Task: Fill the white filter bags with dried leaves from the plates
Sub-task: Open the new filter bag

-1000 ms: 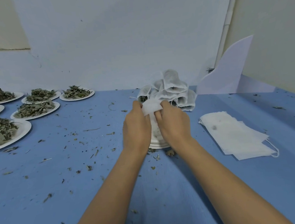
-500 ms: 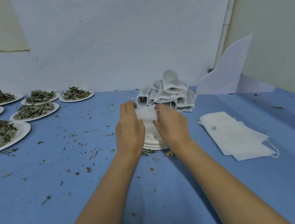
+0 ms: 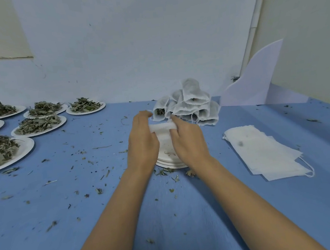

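Observation:
My left hand (image 3: 143, 144) and my right hand (image 3: 188, 142) both grip one white filter bag (image 3: 161, 127), stretched sideways between them above a small stack of empty white plates (image 3: 170, 162). Behind the hands lies a pile of filled filter bags (image 3: 188, 105), some showing leaves at their mouths. A flat stack of empty filter bags (image 3: 262, 152) rests on the blue table to the right. Several plates of dried leaves stand at the left: a near plate (image 3: 25, 146), a middle one (image 3: 38, 125) and a far one (image 3: 85, 107).
Leaf crumbs are scattered over the blue table (image 3: 66, 193). A white curved card (image 3: 256, 85) leans at the back right against the wall. The white wall runs close behind the plates and the pile of bags.
The bag was bunched upright between my hands a second ago. My hands have since drawn slightly apart and lifted, pulling the bag out sideways.

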Motion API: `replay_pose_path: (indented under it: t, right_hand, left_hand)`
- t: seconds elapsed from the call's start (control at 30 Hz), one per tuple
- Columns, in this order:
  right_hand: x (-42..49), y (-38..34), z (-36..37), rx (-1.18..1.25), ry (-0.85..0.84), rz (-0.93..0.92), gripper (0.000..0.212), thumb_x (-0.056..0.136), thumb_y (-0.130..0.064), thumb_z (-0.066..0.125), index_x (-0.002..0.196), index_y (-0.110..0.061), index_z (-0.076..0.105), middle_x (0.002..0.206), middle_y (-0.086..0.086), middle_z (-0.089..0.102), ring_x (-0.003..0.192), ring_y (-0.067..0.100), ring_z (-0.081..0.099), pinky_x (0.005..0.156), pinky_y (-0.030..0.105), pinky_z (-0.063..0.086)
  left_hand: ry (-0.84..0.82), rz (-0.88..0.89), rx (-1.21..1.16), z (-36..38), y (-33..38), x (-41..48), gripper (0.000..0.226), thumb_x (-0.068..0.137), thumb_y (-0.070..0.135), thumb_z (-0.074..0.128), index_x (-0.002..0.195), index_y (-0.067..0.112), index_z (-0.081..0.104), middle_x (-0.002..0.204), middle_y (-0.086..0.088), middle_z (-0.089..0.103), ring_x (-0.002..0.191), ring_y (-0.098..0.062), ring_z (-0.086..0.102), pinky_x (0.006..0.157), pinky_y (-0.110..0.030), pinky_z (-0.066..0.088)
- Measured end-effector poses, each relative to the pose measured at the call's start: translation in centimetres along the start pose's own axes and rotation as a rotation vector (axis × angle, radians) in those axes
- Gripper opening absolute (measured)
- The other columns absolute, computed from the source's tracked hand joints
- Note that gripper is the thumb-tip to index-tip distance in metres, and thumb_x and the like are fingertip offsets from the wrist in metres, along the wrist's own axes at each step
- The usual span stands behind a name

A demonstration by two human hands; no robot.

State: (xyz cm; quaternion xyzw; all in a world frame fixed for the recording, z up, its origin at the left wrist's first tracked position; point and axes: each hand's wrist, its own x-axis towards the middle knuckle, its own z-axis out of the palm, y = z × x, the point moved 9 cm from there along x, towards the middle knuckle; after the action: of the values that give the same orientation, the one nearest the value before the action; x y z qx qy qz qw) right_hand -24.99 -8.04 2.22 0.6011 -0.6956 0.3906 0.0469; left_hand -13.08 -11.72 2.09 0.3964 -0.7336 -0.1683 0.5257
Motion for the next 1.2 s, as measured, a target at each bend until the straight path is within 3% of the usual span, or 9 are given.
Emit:
replay_pose_path:
  t: [0.1,0.2,0.27,0.4,0.57,0.73,0.9,1.07,1.2]
  right_hand:
    - [0.1,1.4,-0.4,0.233,0.072,0.166,0.044,0.087,0.0,0.037,0.126,-0.007,0.056,0.104,0.008,0.065,0.097,0.024,0.055,0.077,0.032,0.041]
    - [-0.3,1.6,-0.9,0.2,0.134,0.161,0.047,0.087,0.0,0.039,0.132,-0.009,0.051,0.118,0.003,0.059,0.106,0.021,0.051,0.082,0.028,0.038]
    - [-0.4,1.6,-1.7,0.04,0.192,0.099,0.048,0.09,-0.009,0.048,0.137,-0.013,0.045,0.133,0.001,0.053,0.12,0.02,0.046,0.093,0.03,0.035]
    - [-0.3,2.1,-1.3,0.138,0.158,0.142,0.045,0.089,-0.011,0.05,0.134,-0.015,0.045,0.113,0.004,0.061,0.102,0.024,0.055,0.077,0.032,0.04]
    - [0.0,2.2,0.1,0.395,-0.017,0.111,0.068,0.087,0.004,0.036,0.148,-0.024,0.028,0.104,-0.012,0.056,0.082,0.0,0.053,0.065,0.006,0.04]
    - [-0.2,3.6,1.1,0.489,-0.065,0.207,0.061,0.091,0.003,0.036,0.148,-0.017,0.031,0.143,-0.006,0.043,0.114,-0.003,0.039,0.077,-0.01,0.027]
    - [-0.3,3.6,1.7,0.531,-0.111,0.198,0.062,0.096,-0.007,0.043,0.152,-0.021,0.02,0.15,-0.009,0.035,0.123,-0.002,0.039,0.09,0.003,0.031]
    - [0.1,3.3,1.0,0.474,-0.039,0.184,0.04,0.094,-0.012,0.045,0.133,-0.022,0.044,0.113,-0.018,0.054,0.106,0.006,0.053,0.072,0.008,0.038]
    - [0.4,3.8,1.0,0.502,-0.016,0.242,0.027,0.092,-0.012,0.048,0.113,-0.028,0.05,0.11,-0.003,0.058,0.096,0.012,0.053,0.067,0.012,0.038]
  left_hand:
    - [-0.115,0.12,0.139,1.8,1.3,-0.8,0.047,0.083,-0.009,0.043,0.128,0.006,0.049,0.133,-0.009,0.048,0.115,-0.023,0.048,0.084,-0.037,0.042]
    - [0.011,0.01,0.257,0.7,0.1,-0.2,0.044,0.088,0.006,0.053,0.131,0.009,0.046,0.132,-0.007,0.048,0.113,-0.026,0.051,0.08,-0.035,0.04]
    - [0.067,-0.169,0.182,-0.6,-1.6,0.0,0.042,0.09,0.018,0.056,0.13,0.011,0.045,0.114,-0.006,0.057,0.098,-0.025,0.058,0.072,-0.035,0.042]
    - [-0.03,-0.275,-0.191,1.0,-1.9,-0.2,0.039,0.088,0.003,0.047,0.125,0.014,0.05,0.072,0.005,0.056,0.068,-0.019,0.064,0.065,-0.038,0.055]
    - [-0.159,-0.215,-0.256,2.3,-1.4,-0.3,0.047,0.09,0.003,0.048,0.135,0.018,0.05,0.121,0.007,0.059,0.096,0.002,0.053,0.074,0.003,0.037]
    - [-0.226,-0.225,-0.251,2.8,-2.0,-0.5,0.07,0.088,0.002,0.05,0.15,0.015,0.021,0.155,0.004,0.023,0.14,-0.012,0.028,0.112,-0.026,0.028]
    - [-0.175,-0.261,-0.277,2.4,-3.0,-0.2,0.081,0.09,0.008,0.055,0.152,0.016,0.005,0.159,0.003,0.005,0.139,-0.01,0.03,0.104,-0.02,0.033]
    - [0.016,-0.203,-0.046,0.0,-3.0,-0.2,0.048,0.082,0.022,0.067,0.128,0.022,0.054,0.109,0.004,0.055,0.084,-0.008,0.053,0.066,-0.016,0.039]
    - [-0.059,-0.15,0.054,0.7,-1.8,-0.6,0.03,0.082,0.025,0.064,0.111,0.021,0.064,0.069,0.009,0.053,0.069,-0.013,0.052,0.063,-0.028,0.041]
